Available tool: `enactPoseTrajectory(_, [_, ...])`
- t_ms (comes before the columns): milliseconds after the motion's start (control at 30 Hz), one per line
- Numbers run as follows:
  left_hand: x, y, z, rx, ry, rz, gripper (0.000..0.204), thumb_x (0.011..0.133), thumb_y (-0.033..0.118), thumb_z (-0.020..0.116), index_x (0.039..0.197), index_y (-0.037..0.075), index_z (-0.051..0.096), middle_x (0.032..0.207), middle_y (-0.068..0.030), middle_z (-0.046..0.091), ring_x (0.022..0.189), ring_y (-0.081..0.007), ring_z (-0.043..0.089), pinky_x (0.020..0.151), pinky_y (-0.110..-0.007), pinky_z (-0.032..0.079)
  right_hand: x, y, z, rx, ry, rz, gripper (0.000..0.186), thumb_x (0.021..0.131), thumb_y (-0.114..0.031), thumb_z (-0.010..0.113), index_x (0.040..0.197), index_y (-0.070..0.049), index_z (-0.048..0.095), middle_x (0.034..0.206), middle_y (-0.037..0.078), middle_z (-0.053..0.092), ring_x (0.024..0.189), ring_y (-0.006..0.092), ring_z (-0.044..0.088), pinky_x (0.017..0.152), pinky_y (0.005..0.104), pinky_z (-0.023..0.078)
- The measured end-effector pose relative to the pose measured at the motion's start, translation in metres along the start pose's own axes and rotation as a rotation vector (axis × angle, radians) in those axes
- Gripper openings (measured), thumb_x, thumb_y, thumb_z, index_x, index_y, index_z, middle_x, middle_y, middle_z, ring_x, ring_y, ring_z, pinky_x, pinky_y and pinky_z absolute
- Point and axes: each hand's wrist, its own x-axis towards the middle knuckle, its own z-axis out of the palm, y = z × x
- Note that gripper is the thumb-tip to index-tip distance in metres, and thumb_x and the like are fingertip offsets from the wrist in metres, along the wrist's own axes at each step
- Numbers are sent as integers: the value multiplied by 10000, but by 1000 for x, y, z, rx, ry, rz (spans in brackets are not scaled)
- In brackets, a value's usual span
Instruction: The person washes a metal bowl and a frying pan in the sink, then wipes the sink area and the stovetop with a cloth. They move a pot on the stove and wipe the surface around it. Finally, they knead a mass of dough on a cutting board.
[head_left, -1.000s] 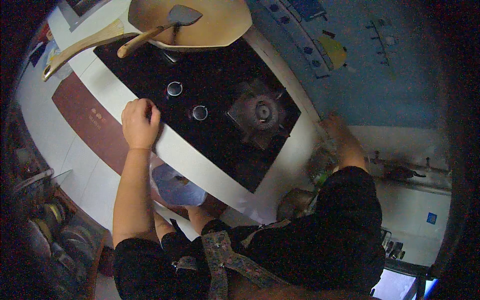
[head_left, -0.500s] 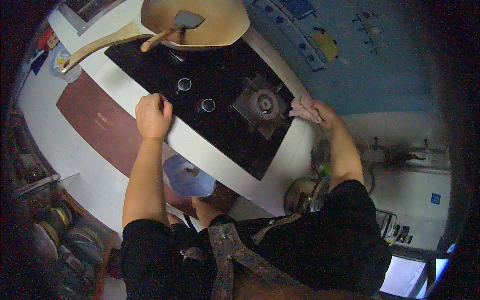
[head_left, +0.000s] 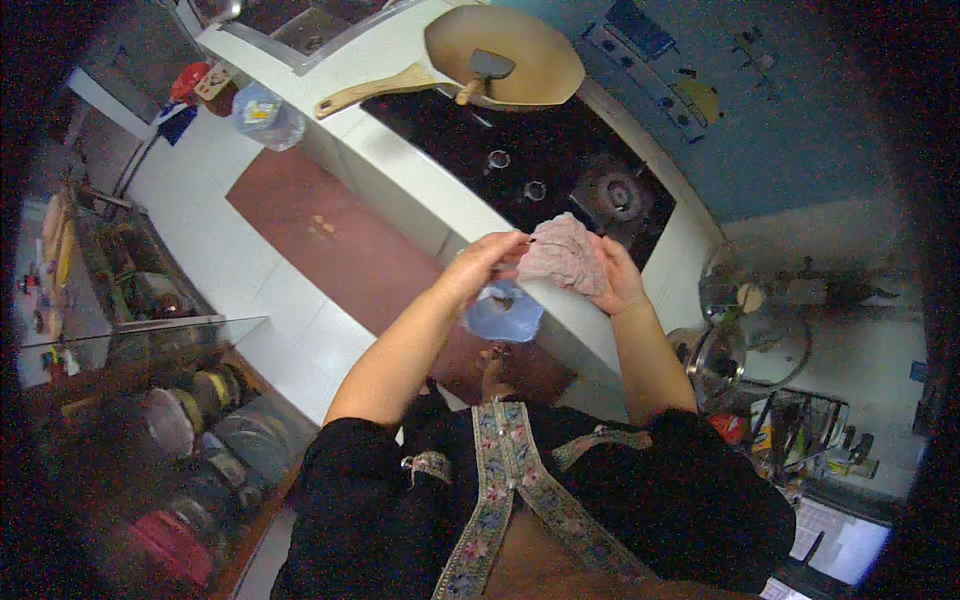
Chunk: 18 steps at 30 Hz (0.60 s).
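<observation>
The pinkish cloth (head_left: 563,255) is between your two hands, over the front edge of the white tabletop (head_left: 440,160). Your right hand (head_left: 618,278) grips its right side, thumb along the edge and fingers partly hidden behind. Your left hand (head_left: 485,265) has its fingers curved at the left side; you cannot tell from here whether they pinch it or only touch. The cloth is bunched in loose folds, so no clear long axis shows, though its width runs across from hand to hand.

Beyond the cloth is the black stove (head_left: 450,125), with two knobs (head_left: 498,159) near its front edge. The bare burner (head_left: 618,195) is farther from you and to the right, nearer your right hand. Farther off to the left, the pan (head_left: 545,65) sits with a spatula (head_left: 490,65) in it, its wooden handle (head_left: 375,90) reaching over the tabletop's front edge. Below your left hand is a blue container (head_left: 505,320), partly hidden by that hand.
</observation>
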Motion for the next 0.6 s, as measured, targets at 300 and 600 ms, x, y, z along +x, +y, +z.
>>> enactPoseTrajectory(300, [-43, -21, 3, 227, 112, 112, 165, 924, 164, 710, 1024, 45, 656, 909, -10, 678, 803, -98, 614, 726, -265, 513, -31, 94, 19, -386, 497, 70, 324, 968, -187, 637, 1249, -31, 596, 1142, 72, 662, 1007, 185, 662, 826, 360, 574])
enactPoseTrajectory(600, [-17, -59, 57, 780, 39, 409, 444, 885, 217, 737, 1273, 32, 627, 1095, -132, 693, 964, -218, 667, 876, -346, 538, -71, 60, -83, -1402, 1004, -482, 588, 934, -209, 659, 1436, -19, 419, 1383, 228, 512, 1274, 342, 511, 1061, 451, 435])
